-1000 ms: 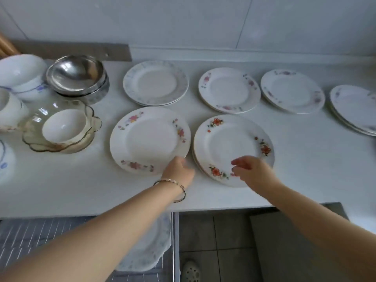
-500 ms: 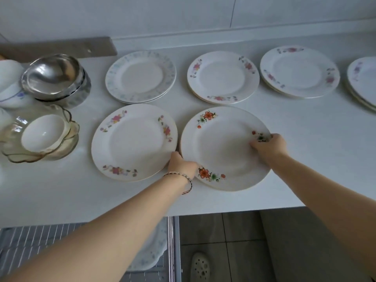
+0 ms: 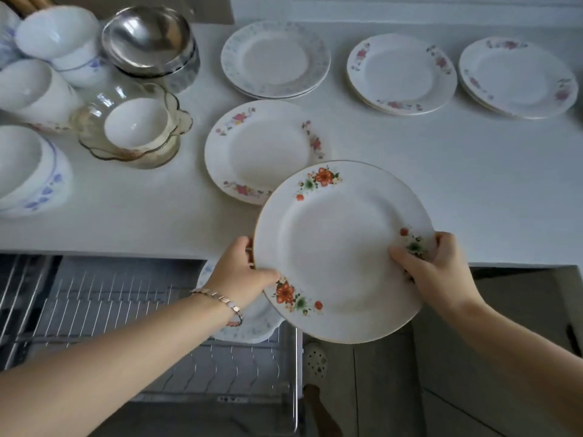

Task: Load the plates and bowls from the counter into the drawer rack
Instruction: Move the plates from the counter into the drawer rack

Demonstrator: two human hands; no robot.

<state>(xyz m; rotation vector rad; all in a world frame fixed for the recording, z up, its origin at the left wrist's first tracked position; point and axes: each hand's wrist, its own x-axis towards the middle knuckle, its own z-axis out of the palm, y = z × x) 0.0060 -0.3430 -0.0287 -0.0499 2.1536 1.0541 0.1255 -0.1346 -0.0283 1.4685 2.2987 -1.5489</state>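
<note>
I hold a white plate with red-orange flowers (image 3: 334, 247) in the air over the counter's front edge, tilted slightly toward me. My left hand (image 3: 243, 269) grips its left rim and my right hand (image 3: 432, 266) grips its right rim. Below, the wire drawer rack (image 3: 126, 310) stands pulled out, with one blue-patterned plate (image 3: 249, 326) in its right end, partly hidden by my left wrist. On the counter (image 3: 441, 184) lie a pink-flowered plate (image 3: 262, 149) and, further back, plate stacks (image 3: 274, 58), (image 3: 400, 74), (image 3: 517, 77).
At the left of the counter stand steel bowls (image 3: 148, 39), a glass bowl holding a white bowl (image 3: 135, 124), and several white bowls with blue print (image 3: 28, 165). A slipper (image 3: 315, 361) and grey floor tiles show right of the drawer.
Both hands closed on the red-flowered plate's rims, lifted it off the counter and drew it toward me over the counter edge. My view tilted down, showing more of the rack.
</note>
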